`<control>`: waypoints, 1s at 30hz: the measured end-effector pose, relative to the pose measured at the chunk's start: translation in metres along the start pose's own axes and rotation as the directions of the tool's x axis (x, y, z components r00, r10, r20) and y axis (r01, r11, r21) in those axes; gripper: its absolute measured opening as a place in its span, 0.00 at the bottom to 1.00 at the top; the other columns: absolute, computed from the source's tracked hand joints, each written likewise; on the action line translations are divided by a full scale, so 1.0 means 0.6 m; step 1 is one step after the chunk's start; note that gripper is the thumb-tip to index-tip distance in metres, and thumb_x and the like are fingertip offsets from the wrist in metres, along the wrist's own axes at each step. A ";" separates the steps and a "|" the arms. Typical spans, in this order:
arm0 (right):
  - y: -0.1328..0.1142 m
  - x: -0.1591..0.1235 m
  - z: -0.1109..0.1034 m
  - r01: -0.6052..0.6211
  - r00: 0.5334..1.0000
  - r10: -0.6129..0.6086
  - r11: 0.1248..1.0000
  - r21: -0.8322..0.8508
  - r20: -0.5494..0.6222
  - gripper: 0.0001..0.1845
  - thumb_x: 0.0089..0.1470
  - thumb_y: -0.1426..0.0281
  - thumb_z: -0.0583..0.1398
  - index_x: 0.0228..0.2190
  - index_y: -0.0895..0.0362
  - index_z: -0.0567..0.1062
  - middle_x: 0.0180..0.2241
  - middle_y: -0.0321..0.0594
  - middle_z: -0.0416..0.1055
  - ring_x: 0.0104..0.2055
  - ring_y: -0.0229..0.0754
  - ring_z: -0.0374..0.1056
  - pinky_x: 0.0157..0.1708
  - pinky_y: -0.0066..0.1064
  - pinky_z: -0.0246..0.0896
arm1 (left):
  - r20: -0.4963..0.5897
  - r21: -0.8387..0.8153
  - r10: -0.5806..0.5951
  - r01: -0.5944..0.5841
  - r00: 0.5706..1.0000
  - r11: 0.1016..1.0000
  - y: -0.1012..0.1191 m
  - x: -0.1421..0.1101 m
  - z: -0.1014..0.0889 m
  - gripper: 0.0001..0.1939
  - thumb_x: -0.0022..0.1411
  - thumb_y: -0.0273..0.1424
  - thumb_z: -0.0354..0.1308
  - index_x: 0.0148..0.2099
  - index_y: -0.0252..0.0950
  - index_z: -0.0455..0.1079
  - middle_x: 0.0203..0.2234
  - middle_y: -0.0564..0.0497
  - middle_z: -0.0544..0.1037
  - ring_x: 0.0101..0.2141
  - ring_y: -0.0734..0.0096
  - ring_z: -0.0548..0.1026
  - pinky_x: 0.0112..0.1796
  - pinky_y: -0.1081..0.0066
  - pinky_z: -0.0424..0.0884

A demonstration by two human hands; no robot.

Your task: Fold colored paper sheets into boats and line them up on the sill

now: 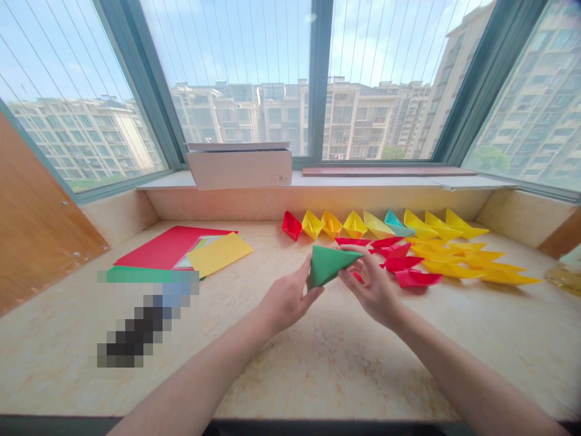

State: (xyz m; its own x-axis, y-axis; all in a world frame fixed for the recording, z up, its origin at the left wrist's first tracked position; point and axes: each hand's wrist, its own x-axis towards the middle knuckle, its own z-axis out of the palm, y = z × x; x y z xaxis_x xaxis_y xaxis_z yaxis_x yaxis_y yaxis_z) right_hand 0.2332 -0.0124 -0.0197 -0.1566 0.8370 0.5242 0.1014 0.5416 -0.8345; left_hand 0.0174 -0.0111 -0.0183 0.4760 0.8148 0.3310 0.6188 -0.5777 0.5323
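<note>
A folded piece of green paper, roughly triangular, is held up above the counter between my two hands. My left hand pinches its left edge, thumb near the lower corner. At its right side, the fingers of my right hand close on the pointed end. Behind and to the right of my right hand lie several red paper boats, some partly covered by that hand. Yellow paper boats sit farther right. Along the back stands a row with a red boat, yellow boats and a teal boat.
Red paper sheets, a yellow sheet and green paper lie at the left. A pixelated dark object is in front of them. On the window ledge rests a white box. A transparent container stands at far right.
</note>
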 end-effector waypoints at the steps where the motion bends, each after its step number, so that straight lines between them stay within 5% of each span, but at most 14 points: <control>1: 0.002 -0.001 0.001 0.014 1.000 -0.014 1.000 -0.027 -0.003 0.20 0.59 0.64 0.61 0.53 0.46 0.66 0.49 0.43 0.70 0.44 0.46 0.70 0.44 0.40 0.71 | 0.013 -0.017 -0.003 0.003 1.000 1.000 0.001 0.000 0.000 0.36 0.68 0.41 0.51 0.71 0.34 0.42 0.35 0.46 0.78 0.24 0.69 0.75 0.27 0.71 0.67; 8: 0.005 -0.002 0.000 0.152 0.988 -0.154 0.972 -0.178 0.005 0.23 0.63 0.66 0.57 0.59 0.45 0.64 0.56 0.45 0.65 0.56 0.50 0.65 0.52 0.43 0.69 | 0.030 -0.248 0.018 -0.010 0.999 0.969 0.020 -0.002 0.002 0.30 0.68 0.36 0.50 0.69 0.35 0.50 0.35 0.47 0.77 0.23 0.72 0.74 0.26 0.73 0.68; 13: 0.002 0.001 -0.005 0.297 0.953 -0.271 0.924 -0.243 0.136 0.25 0.66 0.71 0.53 0.61 0.41 0.63 0.58 0.44 0.62 0.61 0.50 0.60 0.55 0.44 0.66 | 0.080 -0.471 -0.067 0.097 0.995 0.877 0.028 -0.003 0.011 0.19 0.70 0.40 0.48 0.53 0.32 0.67 0.22 0.53 0.73 0.21 0.71 0.75 0.24 0.73 0.70; 20: -0.003 0.003 -0.013 0.451 0.891 -0.392 0.813 -0.368 0.228 0.31 0.65 0.77 0.51 0.62 0.34 0.61 0.61 0.41 0.59 0.62 0.52 0.59 0.55 0.51 0.65 | 0.116 -0.753 -0.155 0.188 0.981 0.630 0.040 0.005 0.004 0.21 0.65 0.46 0.55 0.47 0.31 0.68 0.37 0.43 0.76 0.28 0.64 0.81 0.25 0.71 0.73; 26: -0.017 -0.001 -0.016 0.499 0.867 -0.395 0.713 -0.494 0.305 0.35 0.61 0.78 0.55 0.63 0.37 0.59 0.64 0.40 0.58 0.63 0.55 0.58 0.58 0.56 0.60 | 0.163 -0.819 -0.171 0.230 0.972 0.526 0.048 0.004 -0.002 0.20 0.64 0.44 0.58 0.47 0.31 0.69 0.37 0.44 0.78 0.30 0.62 0.82 0.27 0.70 0.74; 30: -0.022 -0.006 -0.013 0.490 0.862 -0.328 0.737 -0.466 0.387 0.35 0.60 0.70 0.59 0.66 0.43 0.56 0.70 0.42 0.46 0.69 0.59 0.49 0.62 0.57 0.54 | 0.147 -0.835 -0.178 0.218 0.973 0.504 0.051 0.004 -0.008 0.18 0.64 0.42 0.57 0.46 0.31 0.70 0.33 0.44 0.79 0.30 0.63 0.81 0.29 0.70 0.74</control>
State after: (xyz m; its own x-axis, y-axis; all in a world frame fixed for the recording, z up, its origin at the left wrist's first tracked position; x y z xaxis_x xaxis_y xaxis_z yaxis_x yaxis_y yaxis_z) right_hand 0.2399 -0.0218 -0.0092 -0.5487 0.5134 0.6599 0.4559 0.8453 -0.2786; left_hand 0.0344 -0.0264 0.0024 0.4447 0.8885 0.1133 -0.1063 -0.0732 0.9916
